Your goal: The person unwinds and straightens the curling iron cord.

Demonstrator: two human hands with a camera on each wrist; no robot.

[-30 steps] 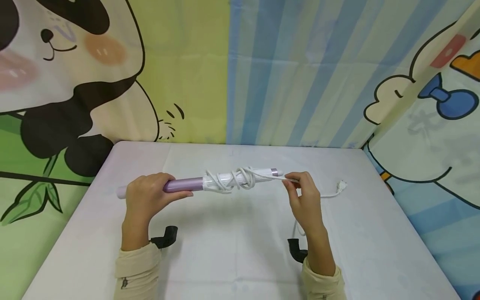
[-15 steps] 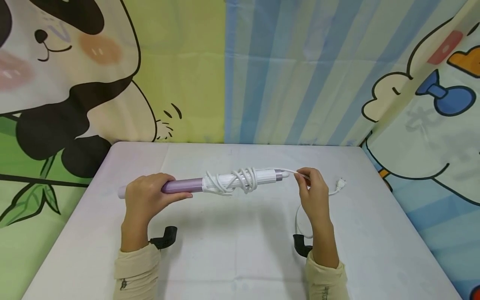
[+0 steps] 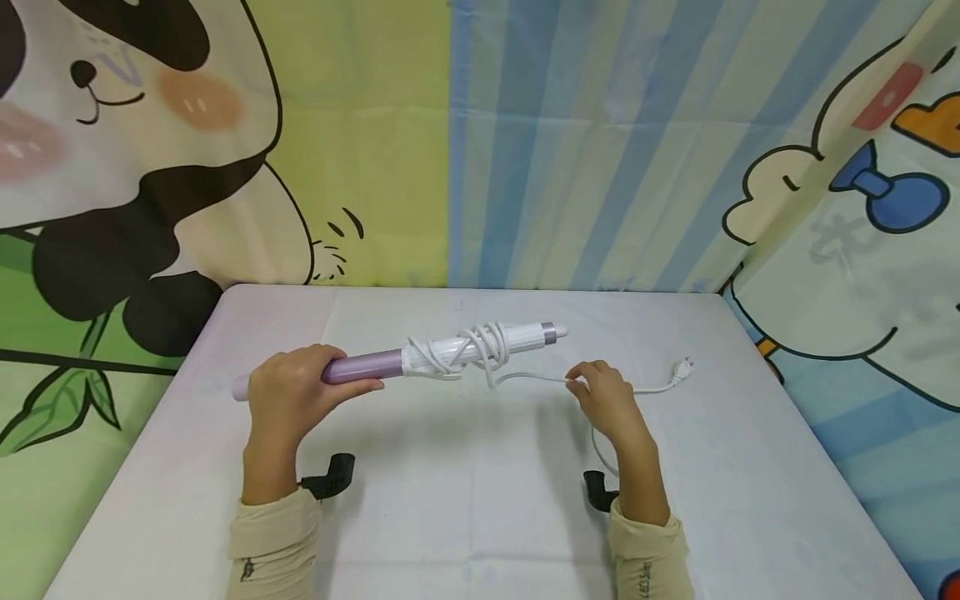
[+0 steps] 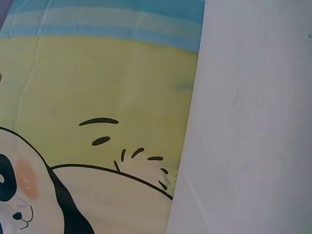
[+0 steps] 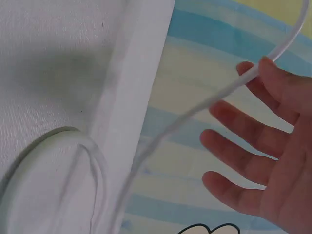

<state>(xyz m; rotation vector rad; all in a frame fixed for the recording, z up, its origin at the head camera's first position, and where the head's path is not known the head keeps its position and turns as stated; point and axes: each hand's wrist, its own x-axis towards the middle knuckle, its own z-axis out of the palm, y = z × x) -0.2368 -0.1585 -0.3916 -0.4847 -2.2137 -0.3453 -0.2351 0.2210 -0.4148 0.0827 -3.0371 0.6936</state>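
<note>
Wand (image 3: 381,365), one, gripped by left hand (image 3: 291,390), one white cord (image 5: 187,117), pinched by right hand (image 3: 609,403)

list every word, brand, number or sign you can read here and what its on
Nothing reads clearly.
Right sleeve: dark lettering, too small and blurred to read.
Left sleeve: small dark mark, too small to make out.
Purple and white wand, white cord and plug: no readable text.
Backdrop: cartoon pictures, no words visible.
</note>
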